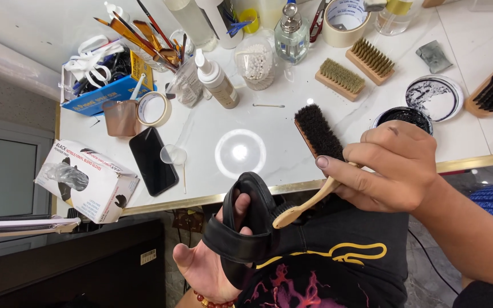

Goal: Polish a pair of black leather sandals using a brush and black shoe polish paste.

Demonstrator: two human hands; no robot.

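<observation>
My left hand (pixel 203 265) is pushed inside a black strappy shoe (pixel 252 225), fingers showing through its opening, holding it over my lap below the table edge. My right hand (pixel 392 165) grips the wooden handle of a small brush (pixel 300 210) whose bristled tip rests against the shoe. An open round tin of black polish (pixel 406 116) sits on the white marble table (pixel 258 114) just behind my right hand, its lid (pixel 433 98) beside it.
A black-bristled wooden brush (pixel 318 131) lies mid-table, two tan brushes (pixel 354 69) behind it. A phone (pixel 153 161), glove box (pixel 87 179), tape rolls (pixel 154 108), bottles, cotton swabs jar (pixel 256 65) and a blue tray of tools (pixel 106 74) crowd the left and back.
</observation>
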